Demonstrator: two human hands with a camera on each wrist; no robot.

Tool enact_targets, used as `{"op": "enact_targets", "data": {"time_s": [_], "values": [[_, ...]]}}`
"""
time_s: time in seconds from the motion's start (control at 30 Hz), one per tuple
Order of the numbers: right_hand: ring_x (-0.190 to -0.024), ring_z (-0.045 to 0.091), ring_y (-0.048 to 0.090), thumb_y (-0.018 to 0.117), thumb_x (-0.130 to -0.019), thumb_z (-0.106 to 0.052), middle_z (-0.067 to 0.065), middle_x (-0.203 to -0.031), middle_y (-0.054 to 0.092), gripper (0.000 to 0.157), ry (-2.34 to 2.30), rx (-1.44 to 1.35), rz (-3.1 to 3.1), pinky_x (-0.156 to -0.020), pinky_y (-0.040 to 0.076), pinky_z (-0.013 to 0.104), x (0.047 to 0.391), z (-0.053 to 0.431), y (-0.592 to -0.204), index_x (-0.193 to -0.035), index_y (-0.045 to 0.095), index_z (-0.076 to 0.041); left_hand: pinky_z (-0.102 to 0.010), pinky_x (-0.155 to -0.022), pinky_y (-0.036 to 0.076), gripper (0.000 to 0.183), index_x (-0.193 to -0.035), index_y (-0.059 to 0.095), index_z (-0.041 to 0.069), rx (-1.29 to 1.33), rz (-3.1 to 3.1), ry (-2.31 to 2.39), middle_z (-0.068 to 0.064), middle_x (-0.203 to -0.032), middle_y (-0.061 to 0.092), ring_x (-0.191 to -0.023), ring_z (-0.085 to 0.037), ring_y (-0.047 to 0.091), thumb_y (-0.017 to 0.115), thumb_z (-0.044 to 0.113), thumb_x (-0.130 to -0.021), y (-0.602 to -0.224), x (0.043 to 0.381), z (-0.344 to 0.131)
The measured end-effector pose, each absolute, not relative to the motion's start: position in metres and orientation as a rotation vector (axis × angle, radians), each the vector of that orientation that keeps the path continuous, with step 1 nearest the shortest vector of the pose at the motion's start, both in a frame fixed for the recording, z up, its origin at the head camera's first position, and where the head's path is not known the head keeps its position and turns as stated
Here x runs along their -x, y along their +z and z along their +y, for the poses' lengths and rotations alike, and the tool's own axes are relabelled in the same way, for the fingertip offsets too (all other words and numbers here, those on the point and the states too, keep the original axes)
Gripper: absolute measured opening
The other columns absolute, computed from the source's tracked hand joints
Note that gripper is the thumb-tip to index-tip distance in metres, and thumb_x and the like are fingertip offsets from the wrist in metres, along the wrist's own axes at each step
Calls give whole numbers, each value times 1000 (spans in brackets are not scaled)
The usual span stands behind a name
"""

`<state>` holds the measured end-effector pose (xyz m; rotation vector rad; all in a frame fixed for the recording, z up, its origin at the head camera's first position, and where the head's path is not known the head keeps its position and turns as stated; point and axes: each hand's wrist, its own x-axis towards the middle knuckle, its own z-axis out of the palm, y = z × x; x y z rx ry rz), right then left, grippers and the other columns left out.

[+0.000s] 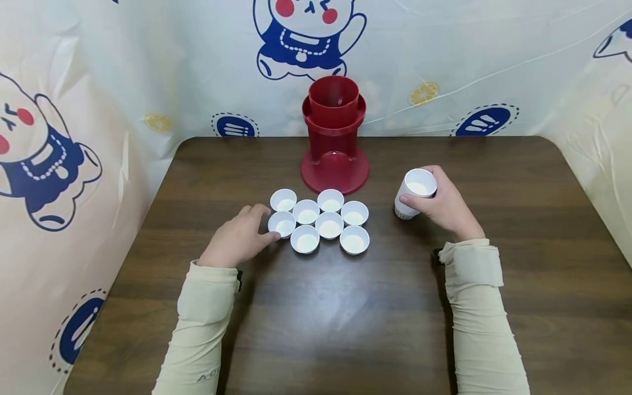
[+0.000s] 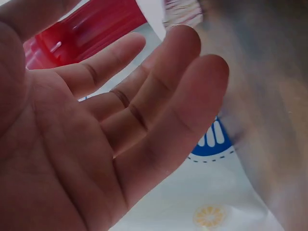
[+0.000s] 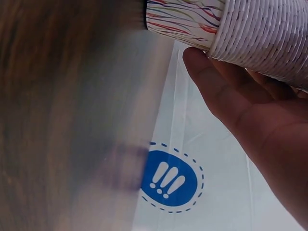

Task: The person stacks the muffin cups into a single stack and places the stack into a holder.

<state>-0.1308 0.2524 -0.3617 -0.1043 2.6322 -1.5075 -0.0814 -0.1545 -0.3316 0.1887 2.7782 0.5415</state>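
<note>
Pale printed cloth (image 1: 494, 49) hangs behind and at both sides of a dark wood-grain bench (image 1: 316, 334), showing white cartoon figures in blue clothes, orange slices and blue ovals with white marks. Near the far edge of the bench stands a red holder (image 1: 333, 141): a round, flat base, an upright body, and an open-topped red cylinder set within a wider ring at its top.

In front of the holder, eight small white cups (image 1: 329, 225) sit upright with their mouths facing up, packed close together in staggered rows. Their insides look plain white.

At the left side of this group, the left hand (image 1: 237, 235) reaches in with its thumb and fingers apart and gently bent, to either side of the leftmost near cup (image 1: 282, 224). Whether the skin touches that cup cannot be told. From the left wrist, the fingers look loosely curved and separated, with a cup's streaked wall just beyond the fingertips.

Well apart from the group, toward the right, the right hand (image 1: 441, 206) grips a stack of nested cups (image 1: 417, 189), thumb on the near side and fingers around the far side. The stack leans, its mouth facing upward. From the right wrist, many tightly layered rims show, and the outermost cup's wall carries red, blue and purple wavy streaks. Whether its base touches the bench is unclear.

Light-coloured sleeves (image 1: 479, 318) cover both forearms.
</note>
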Motion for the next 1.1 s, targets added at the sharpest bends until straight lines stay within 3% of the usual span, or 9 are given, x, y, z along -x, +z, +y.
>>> {"op": "enact_targets", "data": {"time_s": [0.27, 0.67, 1.1], "values": [[-114, 32, 49, 82, -86, -31, 17, -128, 51, 71, -1521, 106, 2617, -97, 41, 50, 134, 250, -365, -136, 40, -3, -60, -92, 46, 72, -145, 42, 4, -176, 2762, 561, -24, -130, 52, -110, -46, 60, 76, 37, -90, -348, 81, -153], [-115, 33, 48, 82, -86, -30, 17, -128, 51, 71, -1530, 92, 2608, -98, 40, 51, 132, 250, -367, -136, 39, -3, -55, -94, 47, 69, -144, 45, 7, -204, 2747, 598, -20, -128, 51, -108, -40, 60, 76, 36, -89, -361, 88, -147], [-114, 34, 49, 80, -87, -26, 20, -129, 51, 70, -1516, 147, 2650, -95, 40, 50, 134, 250, -367, -138, 40, -1, -54, -100, 42, 67, -139, 41, 4, -149, 2717, 934, -22, -131, 57, -115, -36, 56, 80, 26, -89, -361, 92, -180]]}}
